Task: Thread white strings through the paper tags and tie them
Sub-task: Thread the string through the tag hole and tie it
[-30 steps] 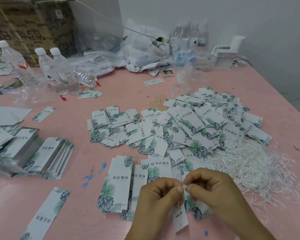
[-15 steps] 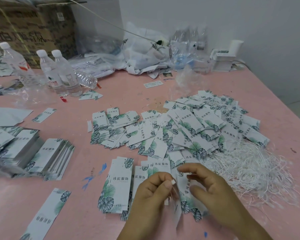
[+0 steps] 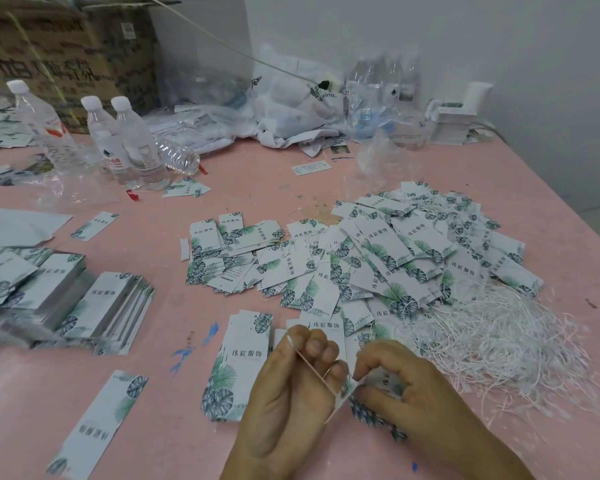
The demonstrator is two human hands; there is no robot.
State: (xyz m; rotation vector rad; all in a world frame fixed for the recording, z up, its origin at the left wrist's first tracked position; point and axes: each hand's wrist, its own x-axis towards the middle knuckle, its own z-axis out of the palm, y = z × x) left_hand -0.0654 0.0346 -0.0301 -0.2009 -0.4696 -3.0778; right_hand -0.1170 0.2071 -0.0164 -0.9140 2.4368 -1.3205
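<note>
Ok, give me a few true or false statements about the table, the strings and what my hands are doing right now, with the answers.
1. A white string is stretched taut across the left hand. True.
2. The pile of loose strings lies to the left of the hands. False: it lies to the right, beside the right hand.
3. Three capped water bottles stand at the far left of the pink table. True.
4. Both hands are resting flat and empty. False: the left holds the string, the right pinches a tag.
5. The table is blue. False: it is pink.
</note>
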